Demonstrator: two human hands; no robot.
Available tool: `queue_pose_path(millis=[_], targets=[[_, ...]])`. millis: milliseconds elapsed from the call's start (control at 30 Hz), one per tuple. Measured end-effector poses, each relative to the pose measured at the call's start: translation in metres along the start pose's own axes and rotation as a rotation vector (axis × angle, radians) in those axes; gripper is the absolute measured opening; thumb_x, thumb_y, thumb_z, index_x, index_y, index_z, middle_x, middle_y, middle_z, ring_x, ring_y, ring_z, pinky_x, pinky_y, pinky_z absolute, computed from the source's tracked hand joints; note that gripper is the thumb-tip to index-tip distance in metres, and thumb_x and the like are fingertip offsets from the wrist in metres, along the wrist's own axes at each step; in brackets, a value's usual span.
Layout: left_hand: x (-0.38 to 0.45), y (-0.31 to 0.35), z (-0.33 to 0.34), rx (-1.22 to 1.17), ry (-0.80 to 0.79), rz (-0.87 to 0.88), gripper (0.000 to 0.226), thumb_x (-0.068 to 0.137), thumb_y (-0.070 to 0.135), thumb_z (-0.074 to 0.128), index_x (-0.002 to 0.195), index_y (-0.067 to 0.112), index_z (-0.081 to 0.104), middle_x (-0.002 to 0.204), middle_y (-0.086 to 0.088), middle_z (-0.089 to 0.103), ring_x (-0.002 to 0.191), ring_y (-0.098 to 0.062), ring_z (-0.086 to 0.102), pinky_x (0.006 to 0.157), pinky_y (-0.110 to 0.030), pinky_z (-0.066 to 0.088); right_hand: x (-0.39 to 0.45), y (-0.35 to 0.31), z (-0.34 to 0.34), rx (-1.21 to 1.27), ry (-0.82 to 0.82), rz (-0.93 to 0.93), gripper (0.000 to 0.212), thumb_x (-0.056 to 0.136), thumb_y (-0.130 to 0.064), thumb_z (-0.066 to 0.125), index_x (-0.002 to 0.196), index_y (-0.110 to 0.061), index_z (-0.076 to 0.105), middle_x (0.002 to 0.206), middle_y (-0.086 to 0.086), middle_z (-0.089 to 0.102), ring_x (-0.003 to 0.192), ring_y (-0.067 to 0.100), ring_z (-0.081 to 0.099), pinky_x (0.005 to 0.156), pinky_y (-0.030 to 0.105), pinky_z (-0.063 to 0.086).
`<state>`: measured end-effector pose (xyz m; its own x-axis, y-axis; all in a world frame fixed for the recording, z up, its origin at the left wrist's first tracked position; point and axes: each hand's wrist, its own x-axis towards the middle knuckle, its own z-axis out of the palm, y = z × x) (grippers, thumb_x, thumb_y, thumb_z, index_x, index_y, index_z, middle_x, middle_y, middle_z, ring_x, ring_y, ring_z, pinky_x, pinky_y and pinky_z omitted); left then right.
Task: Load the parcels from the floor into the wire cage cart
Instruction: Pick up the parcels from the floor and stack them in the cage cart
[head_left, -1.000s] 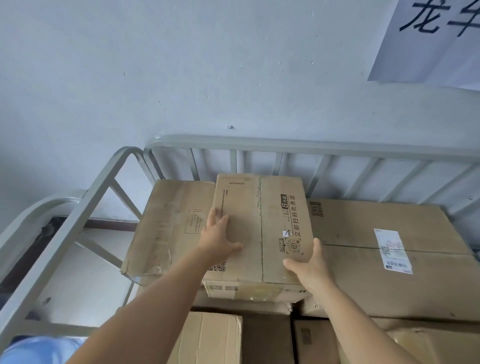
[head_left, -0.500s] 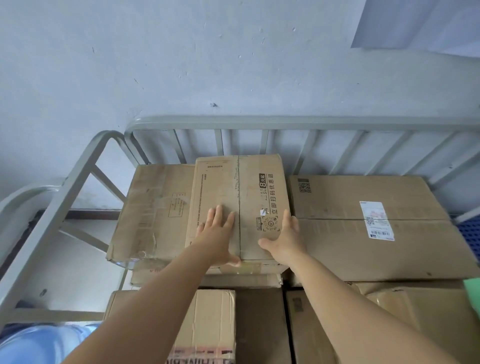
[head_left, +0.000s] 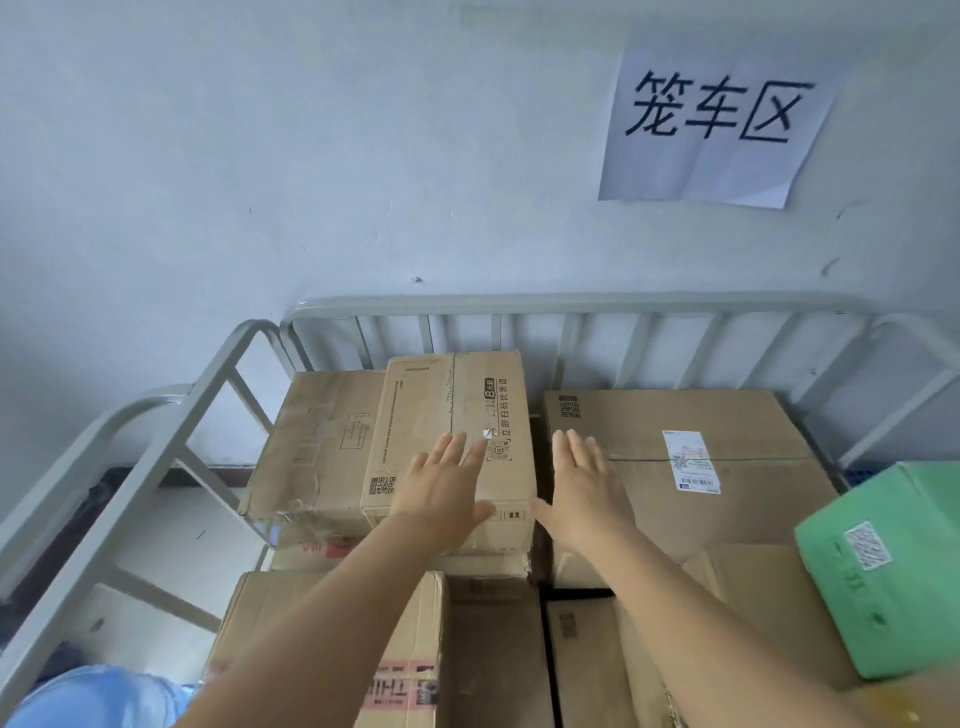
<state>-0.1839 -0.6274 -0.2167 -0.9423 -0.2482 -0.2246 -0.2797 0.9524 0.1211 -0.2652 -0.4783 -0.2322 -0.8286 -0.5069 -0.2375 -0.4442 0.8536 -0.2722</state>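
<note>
The wire cage cart (head_left: 218, 410) stands against a pale plastered wall, its grey tubular rails rounded at the corners and its back side a row of upright bars; that back rail likely serves as a stop for parcels pushed toward it. Cardboard parcels fill the cart nearly to the rail.

A wide brown carton (head_left: 727, 499) lies flat at the back right corner, matte, with a taped seam across its top and a white shipping label. At the back left corner sits a creased, torn-edged carton (head_left: 317, 447), and on it, overlapping toward the middle, rests the printed box (head_left: 447, 421), its far end close to the back rail. It looks seated there, square and level.

A green parcel (head_left: 883, 577), smooth-faced, sits tilted at the right edge. Lower cartons with red tape lie along the front.

The left hand (head_left: 441, 499) lies over the printed box's near end, fingers straight and spread, gripping nothing. The right hand (head_left: 582, 493) hovers just beside the box over the wide carton, fingers straight, holding nothing; whether it touches the cardboard I cannot tell.
</note>
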Motion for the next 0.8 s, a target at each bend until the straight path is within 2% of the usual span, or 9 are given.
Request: queue_pose_path(millis=[133,300,567,800], targets=[[-0.019,0.035,-0.02,-0.018,0.095,0.038,0.079,0.094,0.046,0.05,0.154,0.02,0.006,0.161,-0.004,0.008,0.149,-0.02,0.002,0.119,-0.038,0.009,-0.038,0.019,-0.029,-0.004,0.053,0.007,0.091,0.095,-0.048,0.052,0.155,-0.012,-0.006,0.164,0.006,-0.007,0.15,0.025,-0.006,0.122,0.04,0.006],[-0.039,0.078,-0.048,-0.037,0.14,0.132,0.078,0.096,0.045,0.047,0.154,0.018,0.004,0.161,-0.002,0.009,0.149,-0.02,0.004,0.119,-0.038,0.009,-0.081,0.04,-0.065,0.013,0.17,0.034,0.092,0.093,-0.05,0.053,0.155,-0.01,-0.001,0.164,0.007,-0.002,0.15,0.025,-0.001,0.122,0.04,0.007],[-0.062,0.148,-0.059,-0.14,0.17,0.33,0.076,0.095,0.046,0.046,0.154,0.018,0.008,0.16,0.002,0.014,0.147,-0.016,0.014,0.118,-0.035,0.016,-0.157,0.081,-0.101,-0.014,0.366,0.209,0.085,0.089,-0.051,0.054,0.151,-0.006,0.015,0.158,0.011,0.02,0.145,0.027,0.017,0.118,0.039,0.019],[-0.092,0.223,-0.039,-0.152,0.085,0.508,0.075,0.096,0.051,0.041,0.154,0.016,0.009,0.16,-0.001,0.015,0.146,-0.02,0.018,0.117,-0.039,0.019,-0.227,0.139,-0.115,-0.028,0.354,0.426,0.088,0.095,-0.052,0.048,0.154,-0.006,0.002,0.162,0.01,0.007,0.15,0.026,0.006,0.121,0.038,0.01]])
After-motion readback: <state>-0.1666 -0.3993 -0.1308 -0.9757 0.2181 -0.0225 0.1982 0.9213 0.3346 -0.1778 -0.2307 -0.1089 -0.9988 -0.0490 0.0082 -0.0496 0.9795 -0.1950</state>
